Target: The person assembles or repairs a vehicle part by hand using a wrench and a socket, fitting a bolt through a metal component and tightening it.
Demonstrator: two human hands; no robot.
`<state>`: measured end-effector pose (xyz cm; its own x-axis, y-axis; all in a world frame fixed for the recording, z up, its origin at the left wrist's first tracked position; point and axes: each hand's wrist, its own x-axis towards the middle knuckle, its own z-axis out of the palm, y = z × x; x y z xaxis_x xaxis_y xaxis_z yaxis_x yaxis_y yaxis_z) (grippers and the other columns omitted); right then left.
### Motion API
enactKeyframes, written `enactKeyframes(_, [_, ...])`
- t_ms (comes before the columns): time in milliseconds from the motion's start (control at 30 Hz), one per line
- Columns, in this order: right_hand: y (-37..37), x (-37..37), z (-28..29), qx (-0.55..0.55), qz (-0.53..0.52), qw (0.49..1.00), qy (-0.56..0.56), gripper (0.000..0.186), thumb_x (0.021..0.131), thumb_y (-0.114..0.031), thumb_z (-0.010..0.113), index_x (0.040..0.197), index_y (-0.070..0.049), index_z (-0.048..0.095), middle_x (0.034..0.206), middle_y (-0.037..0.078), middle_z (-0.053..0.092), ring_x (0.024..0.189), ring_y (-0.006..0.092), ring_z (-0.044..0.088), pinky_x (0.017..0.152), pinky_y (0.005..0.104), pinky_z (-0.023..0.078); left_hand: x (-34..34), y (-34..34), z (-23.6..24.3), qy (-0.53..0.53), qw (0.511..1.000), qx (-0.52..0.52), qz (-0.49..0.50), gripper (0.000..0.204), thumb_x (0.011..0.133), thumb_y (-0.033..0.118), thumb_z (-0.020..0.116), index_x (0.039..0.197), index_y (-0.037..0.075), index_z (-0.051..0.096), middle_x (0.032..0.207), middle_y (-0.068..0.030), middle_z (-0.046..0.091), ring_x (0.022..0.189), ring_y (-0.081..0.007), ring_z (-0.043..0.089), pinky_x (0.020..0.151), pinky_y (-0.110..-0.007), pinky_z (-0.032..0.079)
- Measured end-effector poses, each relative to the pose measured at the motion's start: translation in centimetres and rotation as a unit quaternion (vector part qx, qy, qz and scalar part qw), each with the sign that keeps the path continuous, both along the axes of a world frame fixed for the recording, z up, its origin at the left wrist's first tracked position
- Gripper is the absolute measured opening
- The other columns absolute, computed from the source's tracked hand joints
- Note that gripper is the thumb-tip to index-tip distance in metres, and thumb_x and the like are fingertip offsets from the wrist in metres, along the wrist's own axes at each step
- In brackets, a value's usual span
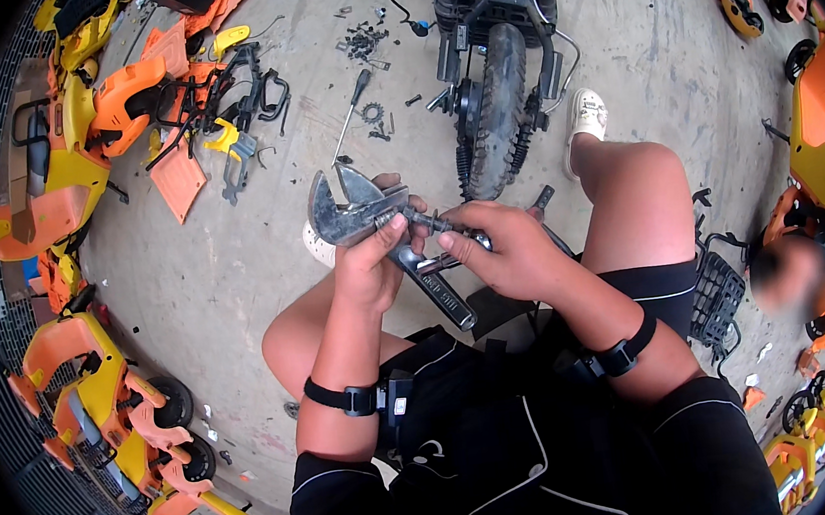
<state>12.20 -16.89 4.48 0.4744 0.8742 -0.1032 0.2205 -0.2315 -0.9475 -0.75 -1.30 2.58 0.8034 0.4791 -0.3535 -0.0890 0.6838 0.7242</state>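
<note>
My left hand (372, 252) is closed around a dark grey metal part (333, 214), a curved, notched plate with a long flat arm hanging toward my lap. My right hand (502, 248) meets it from the other side, its thumb and fingers pinching a slim dark shaft (437, 223) that sticks out of the part. A short silver piece shows under the right fingers, too covered to name. On the floor just beyond the plate lies a screwdriver (352, 118) with a dark handle.
A partly stripped two-wheeler with a knobby tyre (503, 112) stands ahead. Near the screwdriver are a toothed ring (373, 113) and a pile of small fasteners (365, 43). Yellow and orange vehicle bodies (93, 376) line both sides. A black rack (723, 295) lies beside my right knee.
</note>
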Motion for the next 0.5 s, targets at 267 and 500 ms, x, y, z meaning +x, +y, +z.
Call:
enactKeyframes(267, [-0.6,0.3,0.2,0.022,-0.015,0.998,-0.057,0.025,0.089,-0.018,0.072,0.105,0.0,0.068,0.091,0.016,0.067,0.086,0.0329,0.066,0.075,0.038,0.051,0.7,-0.7,0.0,0.041,0.997,0.068,-0.001,0.05,0.091,0.014,0.072,0.131,-0.001,0.048,0.1,-0.0144,0.067,0.081,-0.0187,0.064,0.066,-0.029,0.05])
enactKeyframes(500, [-1.0,0.9,0.3,-0.005,-0.006,0.998,-0.06,0.024,0.09,-0.022,0.07,0.1,0.0,0.068,0.089,0.016,0.067,0.084,0.0342,0.065,0.075,0.0403,0.051,0.9,-1.1,0.0,0.065,0.994,0.09,0.01,0.047,0.091,0.015,0.072,0.129,-0.001,0.05,0.098,-0.0137,0.067,0.079,-0.018,0.063,0.064,-0.028,0.048])
